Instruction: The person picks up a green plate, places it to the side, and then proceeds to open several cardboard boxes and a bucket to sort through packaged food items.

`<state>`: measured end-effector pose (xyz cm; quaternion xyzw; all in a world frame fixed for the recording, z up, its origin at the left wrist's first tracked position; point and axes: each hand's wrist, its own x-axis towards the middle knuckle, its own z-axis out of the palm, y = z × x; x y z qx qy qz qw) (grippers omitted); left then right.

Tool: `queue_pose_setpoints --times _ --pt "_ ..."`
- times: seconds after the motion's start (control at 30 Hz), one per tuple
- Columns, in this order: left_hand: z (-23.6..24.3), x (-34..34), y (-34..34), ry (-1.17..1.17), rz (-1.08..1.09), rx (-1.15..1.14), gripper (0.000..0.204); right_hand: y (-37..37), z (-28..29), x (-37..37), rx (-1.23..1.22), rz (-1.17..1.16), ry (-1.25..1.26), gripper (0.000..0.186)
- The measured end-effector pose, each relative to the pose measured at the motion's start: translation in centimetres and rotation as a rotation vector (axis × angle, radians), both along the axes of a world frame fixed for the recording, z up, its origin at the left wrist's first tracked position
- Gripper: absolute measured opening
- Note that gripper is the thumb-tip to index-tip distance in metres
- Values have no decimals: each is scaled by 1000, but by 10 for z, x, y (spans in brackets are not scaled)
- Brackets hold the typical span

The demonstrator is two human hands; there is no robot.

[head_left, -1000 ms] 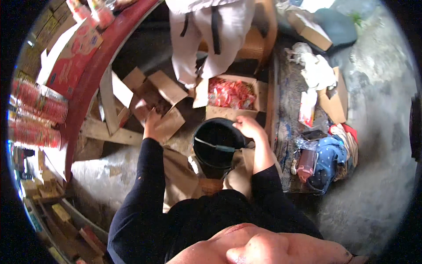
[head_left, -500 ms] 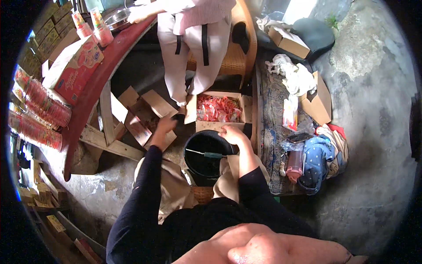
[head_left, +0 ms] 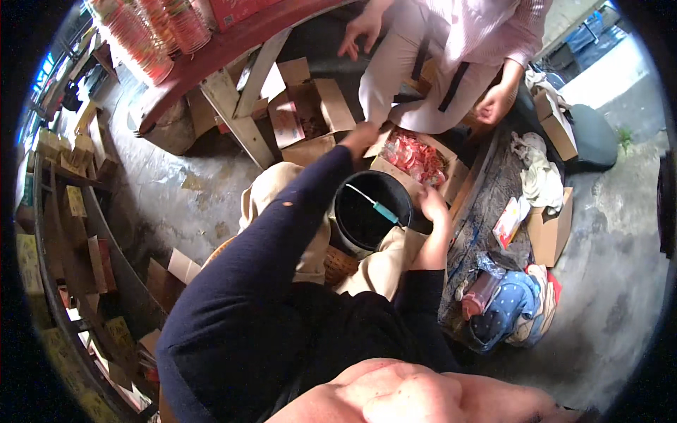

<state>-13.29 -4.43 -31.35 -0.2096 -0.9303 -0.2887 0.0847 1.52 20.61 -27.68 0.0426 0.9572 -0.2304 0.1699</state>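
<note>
Open brown cardboard box (head_left: 393, 171) holds red plastic packets (head_left: 415, 156); bumping by left hand (head_left: 362, 138) or right hand (head_left: 432, 204) could cause spillage. Both grips: cannot tell.

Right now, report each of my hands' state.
Left hand: near the red-filled box, open or closed cannot be told.
Right hand: beside the bucket, grip cannot be told.

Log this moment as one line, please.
box: open, red contents inside | left hand: by its left side | right hand: by box and bucket
</note>
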Motion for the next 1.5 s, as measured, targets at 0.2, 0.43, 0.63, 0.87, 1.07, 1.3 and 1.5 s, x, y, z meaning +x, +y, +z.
queue_pose_setpoints --times 0.2,0.43,0.63,0.87,1.07,1.3,1.5 --pt "-83 58 -168 96 -159 -108 13 -9 9 -1 -301 44 -38 53" --pt "-87 37 -84 -270 -69 72 25 78 57 -20 -211 -321 345 76" --pt "-104 27 -72 -612 49 -108 50 163 246 -79 176 -372 502 89" --pt "-74 48 -38 -617 -13 -319 47 220 343 -123 81 -535 431 82" --pt "-80 33 -82 -459 -12 -294 52 134 326 -133 -89 -366 410 88" --pt "-37 60 -51 -530 35 -300 52 85 165 -63 -431 -215 161 87" --pt "-13 64 -56 -610 118 -310 51 44 51 -17 -549 -281 33 75"
